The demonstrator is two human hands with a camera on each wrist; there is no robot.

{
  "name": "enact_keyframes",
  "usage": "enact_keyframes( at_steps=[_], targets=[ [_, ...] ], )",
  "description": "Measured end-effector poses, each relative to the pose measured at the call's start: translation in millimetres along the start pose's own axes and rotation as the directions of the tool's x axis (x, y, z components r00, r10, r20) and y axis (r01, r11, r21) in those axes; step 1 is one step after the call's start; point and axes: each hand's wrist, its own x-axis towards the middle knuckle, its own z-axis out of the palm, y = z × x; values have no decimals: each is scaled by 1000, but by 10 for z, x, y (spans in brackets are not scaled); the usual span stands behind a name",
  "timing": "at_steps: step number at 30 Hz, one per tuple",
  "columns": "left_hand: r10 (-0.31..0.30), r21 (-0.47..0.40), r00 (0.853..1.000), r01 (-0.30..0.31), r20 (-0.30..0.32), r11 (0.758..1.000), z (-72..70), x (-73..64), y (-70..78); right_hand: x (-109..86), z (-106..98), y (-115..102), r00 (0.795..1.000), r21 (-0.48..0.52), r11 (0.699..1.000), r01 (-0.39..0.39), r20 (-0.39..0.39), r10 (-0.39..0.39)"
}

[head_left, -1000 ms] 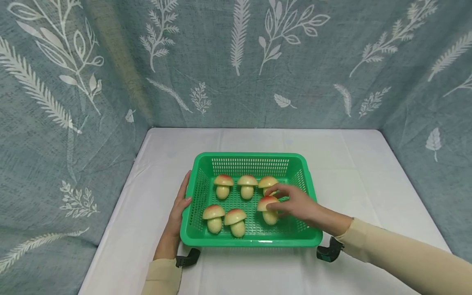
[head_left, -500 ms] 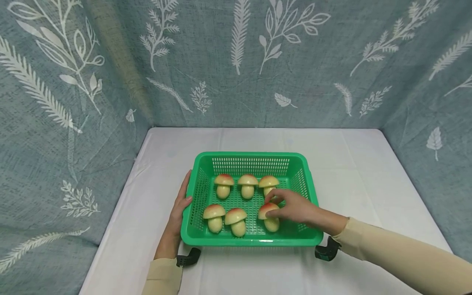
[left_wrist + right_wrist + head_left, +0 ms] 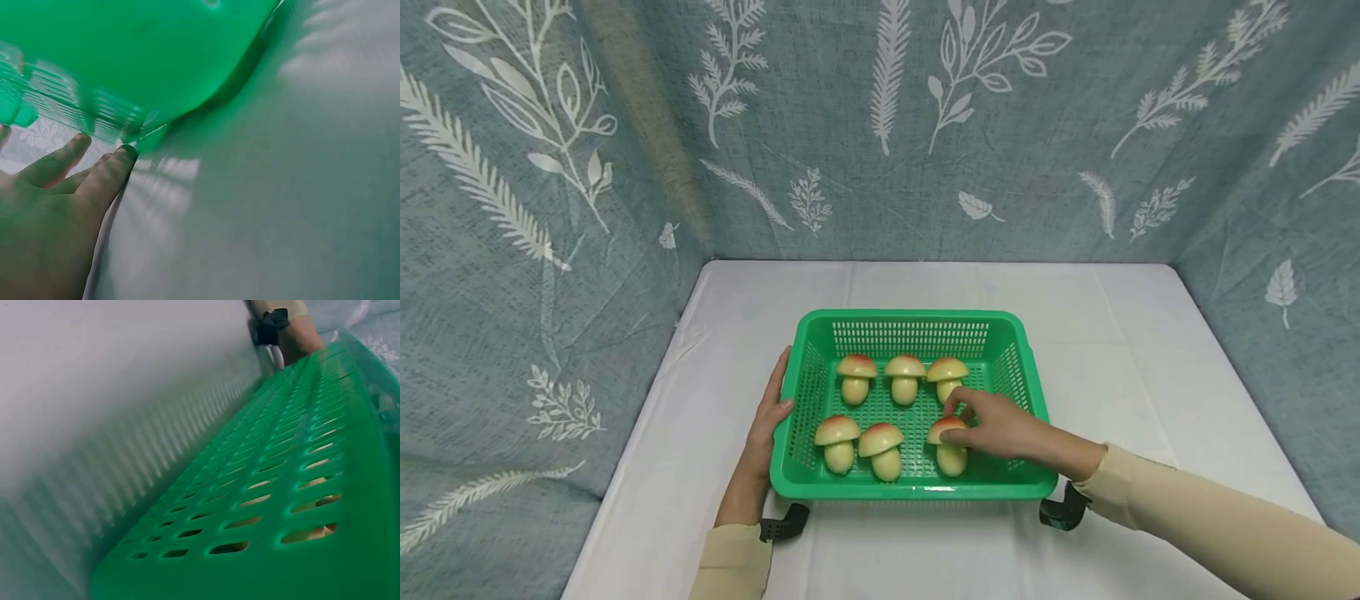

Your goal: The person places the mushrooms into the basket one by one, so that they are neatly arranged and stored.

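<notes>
A green plastic basket (image 3: 910,492) stands on the white-covered table and holds several shiny, cream-yellow toy mushrooms with reddish caps. At its left side, my left hand (image 3: 762,442) rests with straight fingers along the outer wall and the thumb at the rim. The left wrist view shows those fingertips (image 3: 128,150) against the slotted side. Inside the basket at front right, my right hand (image 3: 1000,423) pinches the cap of a toy mushroom (image 3: 951,460) between thumb and fingers. In the right wrist view the basket wall (image 3: 275,462) hides this hand.
Three toy mushrooms line the back row, the right one (image 3: 947,371) just behind my right hand. Two more stand front left, one of them a leaning mushroom (image 3: 883,450). White cloth (image 3: 1120,350) covers the table, and a grey-green leaf-print curtain (image 3: 850,200) surrounds it.
My right hand has lowered toward the basket's front with the toy mushroom, which now lines up with the front row. The last half second shows hardly any motion. My left hand stays at the rim.
</notes>
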Motion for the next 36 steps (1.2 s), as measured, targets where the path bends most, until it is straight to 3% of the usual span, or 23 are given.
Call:
enact_keyframes(
  at_steps=[19, 27, 36],
  targets=[
    [-3, 16, 1000, 3, -2, 1000, -3, 0, -13, -13, -47, -15, 1000, -93, 996, 16, -12, -17],
    [2, 23, 1000, -2, -6, 1000, -7, 3, -5, -91, -182, -101, 999, -202, 979, 38, -23, -44],
    [-3, 18, 1000, 3, -4, 1000, -4, 5, -18, -124, -326, -157, 997, -214, 976, 34, -64, -48]
  ],
)
